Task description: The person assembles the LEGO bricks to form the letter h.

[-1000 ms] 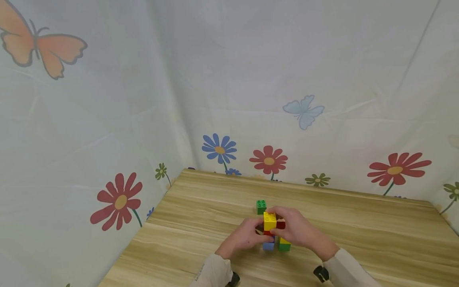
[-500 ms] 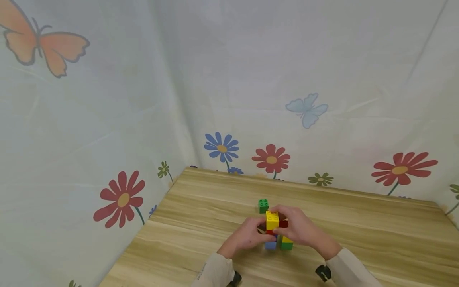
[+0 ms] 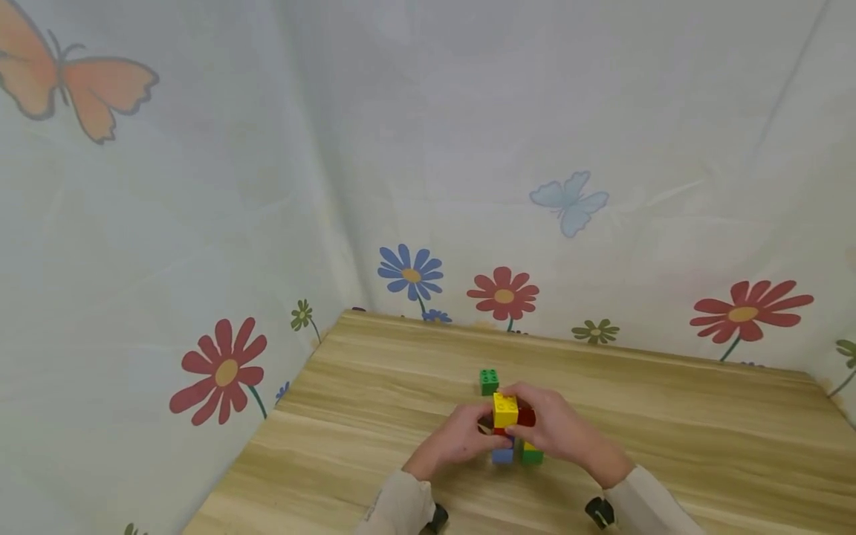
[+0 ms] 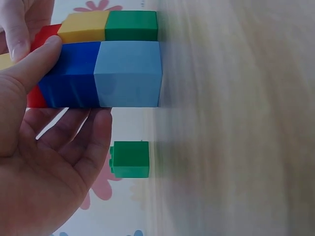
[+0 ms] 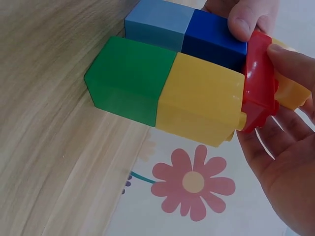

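Note:
A light blue brick (image 4: 128, 73) stands on the table beneath a dark blue brick (image 4: 71, 73). Beside them a green brick (image 5: 130, 78) carries a yellow brick (image 5: 199, 93), whose studs show below the red. Above both columns lies a red brick (image 5: 259, 73), topped by a second yellow brick (image 3: 505, 411). My left hand (image 3: 458, 438) grips the upper blue column, thumb near the blue-red joint. With thumb and fingers my right hand (image 3: 555, 423) holds the red brick close under the top yellow one. Its far fingertips are partly hidden behind the bricks.
A loose green brick (image 3: 489, 382) stands studs up behind the stack. The wood-grain table (image 3: 374, 371) ends at a white flowered cloth backdrop (image 3: 428, 148) at the back and left.
Both hands keep their places on the bricks, with hardly any visible movement. The view shifts slightly as the head camera moves.

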Available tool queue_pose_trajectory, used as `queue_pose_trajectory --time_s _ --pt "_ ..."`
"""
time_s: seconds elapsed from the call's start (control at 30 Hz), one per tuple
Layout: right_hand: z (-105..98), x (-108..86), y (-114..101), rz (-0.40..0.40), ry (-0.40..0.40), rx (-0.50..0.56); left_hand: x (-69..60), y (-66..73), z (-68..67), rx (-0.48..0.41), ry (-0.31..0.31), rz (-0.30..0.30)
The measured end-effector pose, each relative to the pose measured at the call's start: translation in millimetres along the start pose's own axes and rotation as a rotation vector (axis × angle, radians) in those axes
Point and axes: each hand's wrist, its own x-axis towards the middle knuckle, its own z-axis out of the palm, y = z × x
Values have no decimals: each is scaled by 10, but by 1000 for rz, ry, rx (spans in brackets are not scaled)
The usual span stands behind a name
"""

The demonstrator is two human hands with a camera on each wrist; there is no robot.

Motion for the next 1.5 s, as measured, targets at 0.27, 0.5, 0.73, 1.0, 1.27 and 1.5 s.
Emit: queue_pose_trajectory --time_s 0.27,0.5,0.73,1.0,1.27,1.5 --pt "5 12 -1 -11 0 -6 -11 29 -41 17 -4 -7" --pt "27 4 41 -22 -5 -20 -33 49 -45 5 -4 -11" --pt "35 9 69 -27 -6 25 -37 21 -75 14 9 0" --pt "32 -7 144 3 25 134 -60 -38 -141 31 16 -7" --pt "-16 19 254 3 112 182 -99 -74 -204 41 20 -44" --pt "-44 117 330 23 162 101 -108 -122 -225 59 5 -50"
